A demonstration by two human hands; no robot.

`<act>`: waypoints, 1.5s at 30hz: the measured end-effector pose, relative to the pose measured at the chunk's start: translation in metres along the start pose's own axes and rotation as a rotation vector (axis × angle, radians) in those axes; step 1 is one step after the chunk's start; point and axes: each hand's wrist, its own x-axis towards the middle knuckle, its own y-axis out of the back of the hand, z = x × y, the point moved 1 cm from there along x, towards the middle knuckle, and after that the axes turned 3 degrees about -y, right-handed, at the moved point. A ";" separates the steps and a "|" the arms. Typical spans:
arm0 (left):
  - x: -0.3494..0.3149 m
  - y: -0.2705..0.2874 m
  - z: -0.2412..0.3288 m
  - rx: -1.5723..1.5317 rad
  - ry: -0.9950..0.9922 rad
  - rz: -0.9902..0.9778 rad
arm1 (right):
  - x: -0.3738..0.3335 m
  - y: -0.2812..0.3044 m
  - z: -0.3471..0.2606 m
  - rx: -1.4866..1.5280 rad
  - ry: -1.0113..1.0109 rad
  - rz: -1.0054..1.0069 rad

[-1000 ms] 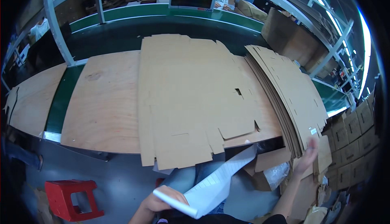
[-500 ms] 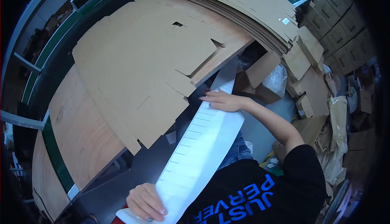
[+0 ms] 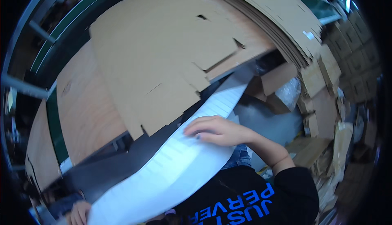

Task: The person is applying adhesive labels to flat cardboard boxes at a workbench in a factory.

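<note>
A long white strip (image 3: 163,172), with a row of short slit-like lines along one side, runs diagonally from beside the cardboard down to the lower left. It bows in a wave between my hands. My left hand (image 3: 78,213), slightly blurred at the lower left edge, has its fingers closed on the strip's near end. Midway along, my right hand (image 3: 218,131) rests on top of the strip, palm down, fingers loosely bent and thumb apart. Beyond the strip, a large flat cardboard sheet (image 3: 151,53) with slots and cut-outs lies on a wooden tabletop (image 3: 87,106).
A stack of flat cardboard (image 3: 281,11) lies at the far right of the table. On the floor to the right are an open box with clear plastic wrap (image 3: 288,92) and crumpled packing material (image 3: 341,147). Closed cartons (image 3: 355,57) are piled behind. A green-edged frame (image 3: 73,29) curves along the left.
My left hand has moved left and outward, taking the strip's end along. My right hand has slid nearer along the strip, which now bends in a wave. The view has shifted.
</note>
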 end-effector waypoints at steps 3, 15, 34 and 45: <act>-0.011 0.006 -0.036 0.326 0.290 0.432 | -0.008 0.024 -0.037 0.031 0.025 0.140; 0.001 -0.029 -0.130 0.572 0.761 0.672 | 0.065 -0.001 -0.093 -0.428 0.259 0.257; -0.040 -0.038 -0.133 0.894 0.744 0.155 | 0.027 -0.006 -0.077 -0.545 0.236 0.150; -0.042 -0.048 -0.140 0.593 0.958 0.073 | 0.022 0.004 -0.061 -0.224 0.015 0.392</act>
